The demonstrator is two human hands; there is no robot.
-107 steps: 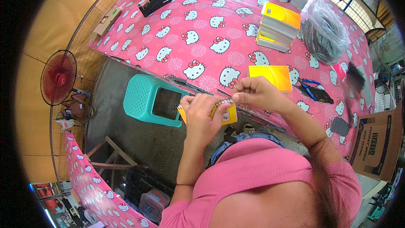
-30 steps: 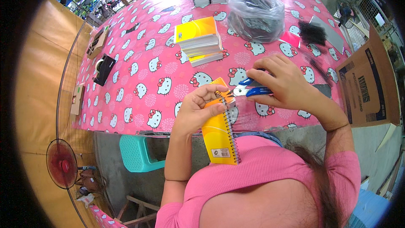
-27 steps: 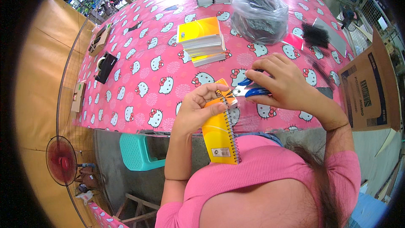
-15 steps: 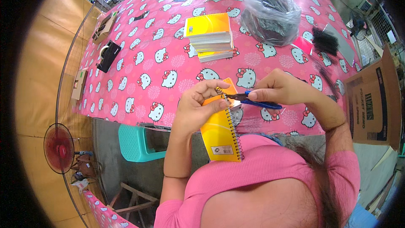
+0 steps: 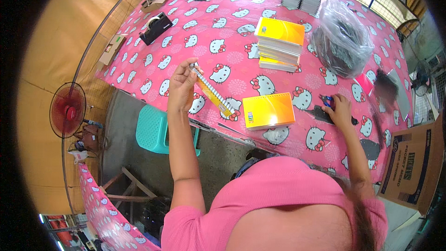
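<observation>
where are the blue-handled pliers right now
The pliers are right of centre in the head view, partly under the right hand, to the right of the front yellow notebook.

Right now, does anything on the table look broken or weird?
Yes: a ragged dark patch beside the right hand looks odd against the pink tablecloth; I can't tell if it's a tear or something lying there. The stack of yellow notebooks looks a bit uneven too.

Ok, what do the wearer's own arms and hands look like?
Short pink ribbed-knit sleeves on the upper arms, bare forearms. Left hand and right hand both ungloved. No watch or cables visible; rings or small markings too fine to tell.
</observation>
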